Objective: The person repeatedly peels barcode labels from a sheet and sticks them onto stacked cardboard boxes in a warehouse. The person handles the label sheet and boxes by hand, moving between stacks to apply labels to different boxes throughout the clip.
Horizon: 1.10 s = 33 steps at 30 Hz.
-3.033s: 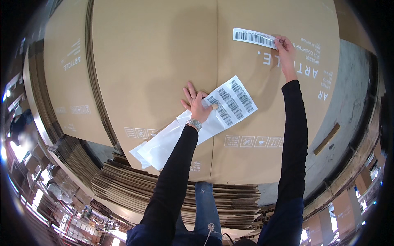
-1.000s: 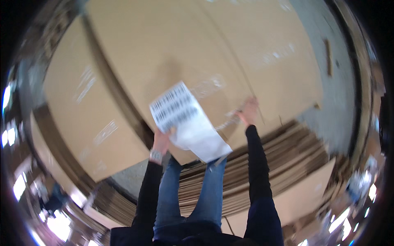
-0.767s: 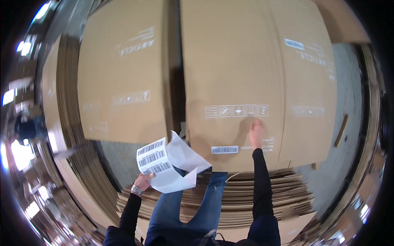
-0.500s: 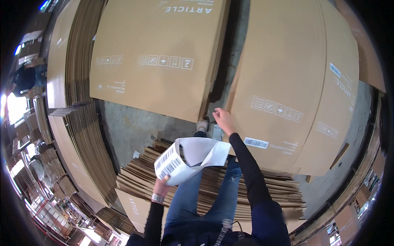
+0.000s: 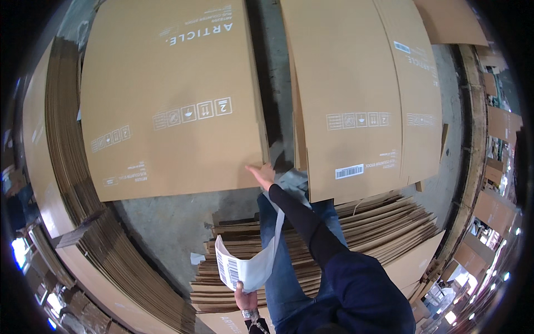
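My left hand (image 5: 245, 299) is closed on the near end of a curled strip of white labels (image 5: 255, 273) printed with black barcodes. The strip hangs in front of my legs and rises toward my right forearm. At the near right corner of the left flat cardboard carton (image 5: 183, 150), my right hand (image 5: 262, 176) has fingers stretched out over the board; whether they press on it I cannot tell. The right flat carton (image 5: 356, 89) carries a white barcode label (image 5: 349, 171) near its front edge.
Below my legs lies a stack of flattened cartons (image 5: 378, 228). More stacks (image 5: 72, 128) stand along the left, one nearer stack (image 5: 128, 273) below them. Grey concrete floor (image 5: 161, 222) shows between, with a paper scrap (image 5: 197, 258) near the front stack.
My right hand has moved left from the right carton's corner to the left carton's corner. The label strip has opened from a loop into a longer curve. The view has turned.
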Each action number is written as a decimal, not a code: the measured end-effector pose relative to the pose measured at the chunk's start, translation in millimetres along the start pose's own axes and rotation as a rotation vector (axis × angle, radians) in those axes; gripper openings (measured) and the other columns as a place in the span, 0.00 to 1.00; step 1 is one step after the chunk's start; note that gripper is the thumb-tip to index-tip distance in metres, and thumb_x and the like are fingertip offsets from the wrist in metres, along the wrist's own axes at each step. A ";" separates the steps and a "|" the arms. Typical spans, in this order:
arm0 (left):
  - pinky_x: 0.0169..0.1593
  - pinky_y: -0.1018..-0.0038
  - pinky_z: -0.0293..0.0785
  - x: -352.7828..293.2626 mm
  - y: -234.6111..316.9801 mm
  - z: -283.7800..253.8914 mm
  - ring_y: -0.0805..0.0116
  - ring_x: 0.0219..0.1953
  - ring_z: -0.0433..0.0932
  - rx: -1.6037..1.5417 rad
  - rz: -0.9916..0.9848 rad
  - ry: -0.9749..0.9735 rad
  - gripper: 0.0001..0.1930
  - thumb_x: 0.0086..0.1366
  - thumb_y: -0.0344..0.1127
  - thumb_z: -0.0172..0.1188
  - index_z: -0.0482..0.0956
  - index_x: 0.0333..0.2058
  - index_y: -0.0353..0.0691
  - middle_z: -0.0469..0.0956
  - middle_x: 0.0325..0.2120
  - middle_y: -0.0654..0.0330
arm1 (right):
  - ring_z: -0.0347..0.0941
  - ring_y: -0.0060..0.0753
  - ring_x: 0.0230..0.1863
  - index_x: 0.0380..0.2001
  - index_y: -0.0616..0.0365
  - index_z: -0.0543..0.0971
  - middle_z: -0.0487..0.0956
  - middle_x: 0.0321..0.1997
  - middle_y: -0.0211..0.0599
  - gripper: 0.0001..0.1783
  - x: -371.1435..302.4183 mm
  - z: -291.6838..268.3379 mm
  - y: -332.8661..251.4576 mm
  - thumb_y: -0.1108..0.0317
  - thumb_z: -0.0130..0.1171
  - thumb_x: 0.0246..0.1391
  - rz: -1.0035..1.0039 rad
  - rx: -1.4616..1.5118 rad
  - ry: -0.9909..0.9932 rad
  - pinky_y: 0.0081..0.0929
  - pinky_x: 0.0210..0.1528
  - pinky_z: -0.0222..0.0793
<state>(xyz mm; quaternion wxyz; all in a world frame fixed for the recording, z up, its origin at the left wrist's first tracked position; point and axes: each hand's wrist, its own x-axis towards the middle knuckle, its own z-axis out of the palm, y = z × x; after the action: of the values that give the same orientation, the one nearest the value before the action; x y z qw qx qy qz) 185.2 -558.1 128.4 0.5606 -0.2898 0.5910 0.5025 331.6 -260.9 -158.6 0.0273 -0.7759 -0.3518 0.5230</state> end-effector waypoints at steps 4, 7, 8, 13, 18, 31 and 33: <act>0.54 0.58 0.64 -0.6 6.6 22.7 0.58 0.52 0.67 0.084 0.016 -0.052 0.38 0.48 0.38 0.63 0.56 0.58 0.38 0.67 0.52 0.55 | 0.76 0.42 0.41 0.36 0.65 0.78 0.79 0.37 0.49 0.37 -13.1 -19.2 2.5 0.41 0.65 0.32 0.025 0.322 -0.115 0.32 0.42 0.69; 0.51 0.51 0.68 0.6 10.3 51.2 0.52 0.51 0.68 0.142 0.132 -0.219 0.36 0.47 0.39 0.63 0.60 0.55 0.36 0.68 0.49 0.52 | 0.77 0.34 0.38 0.38 0.57 0.79 0.81 0.35 0.39 0.29 -33.9 -27.1 -1.9 0.47 0.66 0.36 -0.052 0.304 -0.142 0.26 0.39 0.70; 0.51 0.52 0.68 -3.7 15.9 57.9 0.52 0.49 0.70 0.117 0.079 -0.126 0.34 0.47 0.38 0.62 0.62 0.53 0.36 0.70 0.47 0.52 | 0.77 0.32 0.36 0.37 0.57 0.80 0.81 0.34 0.37 0.27 -45.9 -29.8 -5.8 0.49 0.65 0.38 -0.165 0.410 -0.143 0.26 0.38 0.70; 0.58 0.48 0.59 -19.4 18.5 92.0 0.49 0.58 0.60 0.165 -0.093 -0.087 0.35 0.60 0.51 0.51 0.53 0.60 0.37 0.61 0.57 0.48 | 0.74 0.20 0.32 0.35 0.59 0.80 0.81 0.31 0.32 0.19 -97.9 -84.6 -35.9 0.57 0.65 0.43 -0.287 0.614 -0.168 0.19 0.35 0.69; 0.52 0.55 0.68 -19.2 16.7 110.8 0.52 0.47 0.71 -0.322 -0.063 -0.971 0.29 0.51 0.40 0.60 0.64 0.51 0.36 0.72 0.43 0.53 | 0.74 0.21 0.34 0.40 0.64 0.77 0.79 0.34 0.31 0.16 -147.5 -211.6 13.7 0.68 0.63 0.48 -0.425 0.682 -0.286 0.20 0.36 0.72; 0.46 0.70 0.74 15.1 -24.8 303.9 0.67 0.44 0.75 0.551 -0.015 -0.538 0.23 0.56 0.28 0.60 0.66 0.51 0.35 0.74 0.44 0.56 | 0.70 0.23 0.38 0.58 0.57 0.62 0.77 0.41 0.39 0.25 -212.6 -370.6 21.5 0.66 0.48 0.58 -0.585 0.294 -0.079 0.23 0.43 0.64; 0.44 0.71 0.74 17.5 -34.5 318.4 0.67 0.43 0.75 0.509 -0.046 -0.615 0.23 0.56 0.27 0.59 0.66 0.51 0.35 0.74 0.44 0.56 | 0.69 0.20 0.40 0.59 0.57 0.61 0.77 0.40 0.36 0.25 -211.1 -366.5 -4.6 0.68 0.48 0.57 -0.608 0.351 -0.251 0.20 0.45 0.62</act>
<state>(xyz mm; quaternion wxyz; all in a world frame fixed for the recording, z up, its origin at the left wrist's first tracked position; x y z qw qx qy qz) 331.1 -272.9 144.9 0.7763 0.0089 0.4946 0.3907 590.3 -259.4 176.1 0.2705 -0.5494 -0.4717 0.6344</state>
